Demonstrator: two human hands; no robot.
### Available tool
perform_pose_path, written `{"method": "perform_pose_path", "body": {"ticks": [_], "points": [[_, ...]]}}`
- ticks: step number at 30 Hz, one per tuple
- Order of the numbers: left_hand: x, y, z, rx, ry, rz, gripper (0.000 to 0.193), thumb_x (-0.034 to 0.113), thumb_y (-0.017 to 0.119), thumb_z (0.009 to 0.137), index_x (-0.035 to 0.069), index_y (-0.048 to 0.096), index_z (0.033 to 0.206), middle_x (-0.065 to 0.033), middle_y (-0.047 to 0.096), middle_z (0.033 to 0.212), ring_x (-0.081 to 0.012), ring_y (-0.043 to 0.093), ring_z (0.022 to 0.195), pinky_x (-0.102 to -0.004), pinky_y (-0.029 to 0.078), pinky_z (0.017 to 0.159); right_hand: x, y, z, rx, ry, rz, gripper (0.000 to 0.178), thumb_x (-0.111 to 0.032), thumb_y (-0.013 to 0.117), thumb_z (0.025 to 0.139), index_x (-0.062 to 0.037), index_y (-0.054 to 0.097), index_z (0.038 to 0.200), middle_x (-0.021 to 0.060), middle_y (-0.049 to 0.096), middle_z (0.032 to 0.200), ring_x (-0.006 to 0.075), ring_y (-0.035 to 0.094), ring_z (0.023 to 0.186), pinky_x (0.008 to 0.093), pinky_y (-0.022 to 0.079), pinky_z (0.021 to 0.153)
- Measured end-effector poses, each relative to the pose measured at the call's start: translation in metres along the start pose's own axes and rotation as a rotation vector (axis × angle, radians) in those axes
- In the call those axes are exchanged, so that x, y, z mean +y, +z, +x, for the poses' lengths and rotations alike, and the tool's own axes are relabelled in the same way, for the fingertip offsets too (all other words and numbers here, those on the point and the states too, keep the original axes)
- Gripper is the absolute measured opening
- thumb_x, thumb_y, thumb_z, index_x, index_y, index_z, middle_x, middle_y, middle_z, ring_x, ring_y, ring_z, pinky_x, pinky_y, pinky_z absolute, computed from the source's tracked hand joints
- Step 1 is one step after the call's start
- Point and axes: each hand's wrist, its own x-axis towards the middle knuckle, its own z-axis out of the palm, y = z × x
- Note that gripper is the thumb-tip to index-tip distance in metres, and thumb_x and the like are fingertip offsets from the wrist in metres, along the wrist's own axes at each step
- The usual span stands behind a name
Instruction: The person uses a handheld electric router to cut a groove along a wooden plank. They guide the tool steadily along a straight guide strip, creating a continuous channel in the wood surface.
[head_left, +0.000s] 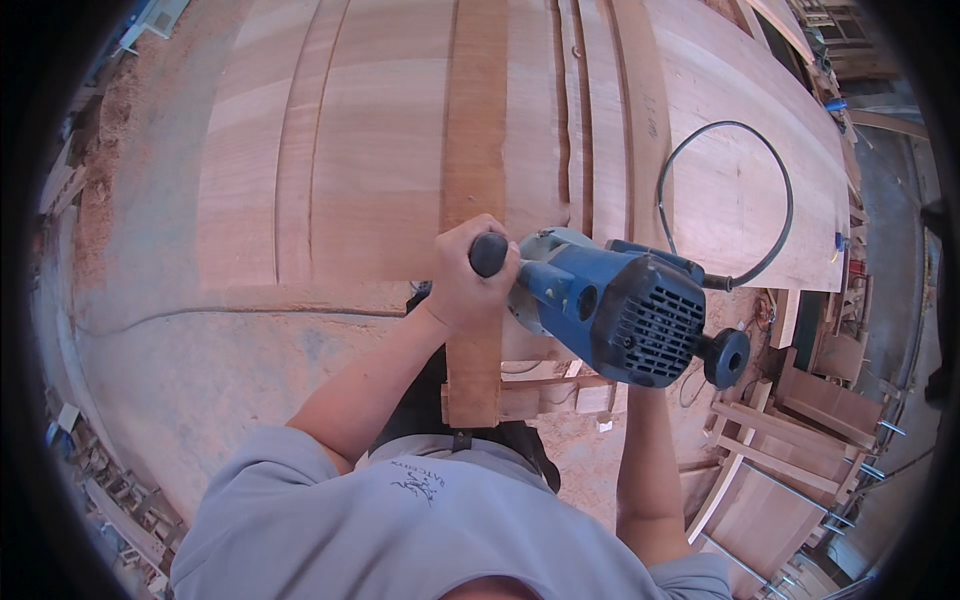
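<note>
My left hand [476, 262] is wrapped round the black-knobbed left handle of a blue plunge router [610, 295]. The router leans to the right over the near edge of a large pale wooden panel [375, 180], its vented black end toward me. Under my left hand a long brown wooden strip [473, 130] runs lengthwise across the panel and out past its near edge toward my waist. From below, my right forearm [650, 450] reaches up to the router's underside. The router's motor housing hides my right hand and its fingers. Its bit and base underside are out of sight.
A black power cord [785, 190] loops over the panel's right side. More strips and dark grooves run along the panel. Clamped wooden frames [780, 450] stand at the lower right. Sawdust [230, 370] covers the floor, where another cable [200, 312] lies. Timber stacks line the left.
</note>
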Motion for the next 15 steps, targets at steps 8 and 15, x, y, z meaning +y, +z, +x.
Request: {"method": "perform_pose_path", "body": {"ticks": [8, 15], "points": [[-0.003, 0.006, 0.008, 0.055, 0.027, -0.015, 0.013, 0.008, 0.072, 0.084, 0.003, 0.061, 0.08, -0.0114, 0.059, 0.068, -0.0222, 0.061, 0.06, -0.0322, 0.049, 0.059, 0.009, 0.015, 0.008, 0.181, 0.085, 0.001, 0.041, -0.042, 0.042, 0.111, -0.0046, 0.06, 0.115, 0.0101, 0.067, 0.114, 0.0204, 0.065, 0.098, 0.0353, 0.059, 0.085], [-0.002, -0.001, 0.021, -0.029, -0.013, 0.017, 0.009, 0.001, 0.066, 0.088, 0.001, 0.06, 0.082, -0.0081, 0.066, 0.074, -0.0151, 0.068, 0.07, -0.0277, 0.052, 0.065, -0.012, -0.005, -0.008, -0.029, 0.139, 0.136, 0.053, -0.037, 0.038, 0.112, -0.0104, 0.034, 0.158, 0.0112, 0.042, 0.158, 0.0233, 0.043, 0.143, 0.0362, 0.036, 0.119]]}}
